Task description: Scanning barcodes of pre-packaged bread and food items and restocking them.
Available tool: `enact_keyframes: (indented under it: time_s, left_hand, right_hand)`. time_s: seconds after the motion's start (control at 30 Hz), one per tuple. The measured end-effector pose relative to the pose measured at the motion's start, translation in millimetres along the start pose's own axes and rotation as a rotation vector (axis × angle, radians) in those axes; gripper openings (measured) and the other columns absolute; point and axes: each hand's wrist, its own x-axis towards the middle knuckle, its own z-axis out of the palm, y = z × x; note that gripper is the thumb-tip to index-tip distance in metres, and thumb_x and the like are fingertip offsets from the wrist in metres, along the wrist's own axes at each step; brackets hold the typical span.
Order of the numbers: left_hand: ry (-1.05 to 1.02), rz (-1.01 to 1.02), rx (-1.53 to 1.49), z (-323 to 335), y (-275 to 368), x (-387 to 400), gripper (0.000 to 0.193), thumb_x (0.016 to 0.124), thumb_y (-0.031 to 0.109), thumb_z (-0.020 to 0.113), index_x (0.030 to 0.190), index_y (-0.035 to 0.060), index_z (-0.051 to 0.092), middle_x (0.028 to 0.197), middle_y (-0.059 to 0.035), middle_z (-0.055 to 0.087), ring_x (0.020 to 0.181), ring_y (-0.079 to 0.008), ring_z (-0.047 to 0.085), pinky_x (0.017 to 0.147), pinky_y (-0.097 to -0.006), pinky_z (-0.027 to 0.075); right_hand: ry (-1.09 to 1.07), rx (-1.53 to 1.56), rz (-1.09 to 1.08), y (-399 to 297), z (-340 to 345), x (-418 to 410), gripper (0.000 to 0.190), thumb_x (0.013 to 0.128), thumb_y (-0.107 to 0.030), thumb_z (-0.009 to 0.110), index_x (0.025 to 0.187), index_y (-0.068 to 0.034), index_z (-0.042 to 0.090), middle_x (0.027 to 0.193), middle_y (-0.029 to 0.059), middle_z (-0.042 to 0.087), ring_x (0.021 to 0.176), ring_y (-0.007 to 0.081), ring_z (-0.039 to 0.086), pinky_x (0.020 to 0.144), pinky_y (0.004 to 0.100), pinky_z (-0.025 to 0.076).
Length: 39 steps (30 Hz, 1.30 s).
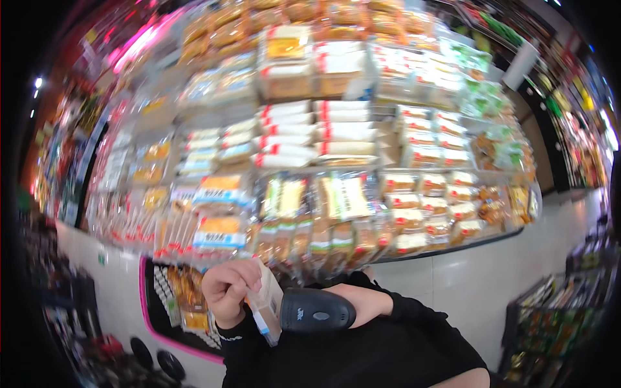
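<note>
Before my body, my left hand point(230, 291) grips a packet of bread point(266, 310) in clear wrapping, tilted on edge. A black handheld barcode scanner point(318, 311) rests in my right hand point(365, 302), with my fingers mostly hidden under its body. The scanner's front end faces the packet's printed side and looks very near it; whether they touch, I cannot tell. Just beyond my hands, rows of wrapped loaves point(310, 237) line the front of a bakery display. Packs with orange and blue labels point(219, 233) lie on the left front, and small wrapped cakes point(432, 213) on the right.
White packs with red marks point(291, 131) fill the display's middle tiers. At lower left stands a pink-rimmed basket point(145, 310) holding more wrapped bread. Tiled floor point(465, 276) runs along the display's right, with a stocked shelf point(548, 320) at lower right.
</note>
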Motion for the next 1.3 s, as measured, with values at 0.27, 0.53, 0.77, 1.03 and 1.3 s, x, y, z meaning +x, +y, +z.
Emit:
enact_keyframes:
  time_s: [0.27,0.53,0.77,1.03,1.3]
  left_hand:
    - [-0.261,-0.022,0.152,99.1,-32.6,53.6,0.015,0.080,0.013,0.052,0.073,0.0016,0.046,0.070,-0.0127,0.054,0.064,-0.0188,0.050,0.056,-0.0281,0.038]
    - [-0.374,-0.201,0.642,176.8,-56.2,111.2,0.011,0.082,0.012,0.049,0.080,0.0008,0.048,0.074,-0.0082,0.056,0.067,-0.0153,0.054,0.062,-0.0261,0.042]
    - [-0.689,-0.267,0.757,215.9,-102.8,147.3,0.009,0.083,0.010,0.047,0.082,0.0015,0.047,0.079,-0.0046,0.058,0.071,-0.0051,0.050,0.063,-0.0202,0.040]
    - [-0.744,-0.534,0.532,213.7,-153.4,163.8,0.011,0.082,0.013,0.051,0.079,0.0045,0.046,0.069,0.0044,0.043,0.061,-0.0011,0.041,0.054,-0.0173,0.036]
    - [-0.618,-0.607,0.382,210.1,-158.4,155.3,0.014,0.079,0.016,0.052,0.078,0.0020,0.050,0.066,0.0009,0.047,0.063,-0.0039,0.044,0.053,-0.0209,0.037]
  right_hand:
    - [0.337,0.113,-0.025,-22.2,-35.0,-112.7,0.057,0.064,-0.014,0.066,0.113,0.001,0.041,0.105,0.0114,0.053,0.095,0.0174,0.050,0.084,0.0285,0.037]
    - [0.540,0.196,-0.118,-40.9,-50.2,-180.7,0.069,0.066,-0.009,0.067,0.124,0.000,0.030,0.120,0.0125,0.042,0.105,0.0163,0.045,0.089,0.0285,0.035]
    - [0.738,0.031,-0.164,-31.2,-58.6,-200.3,0.075,0.063,0.001,0.062,0.127,0.001,0.024,0.121,0.0109,0.040,0.101,0.0163,0.047,0.085,0.0302,0.039]
    - [0.684,-0.072,-0.092,-8.8,-74.1,-209.3,0.077,0.064,0.002,0.061,0.129,0.002,0.019,0.124,0.0125,0.039,0.105,0.0173,0.047,0.090,0.0293,0.034]
    - [0.721,0.034,-0.010,3.0,-73.6,-204.2,0.067,0.058,-0.009,0.070,0.117,0.001,0.038,0.110,0.0109,0.050,0.102,0.0176,0.048,0.087,0.0292,0.035]
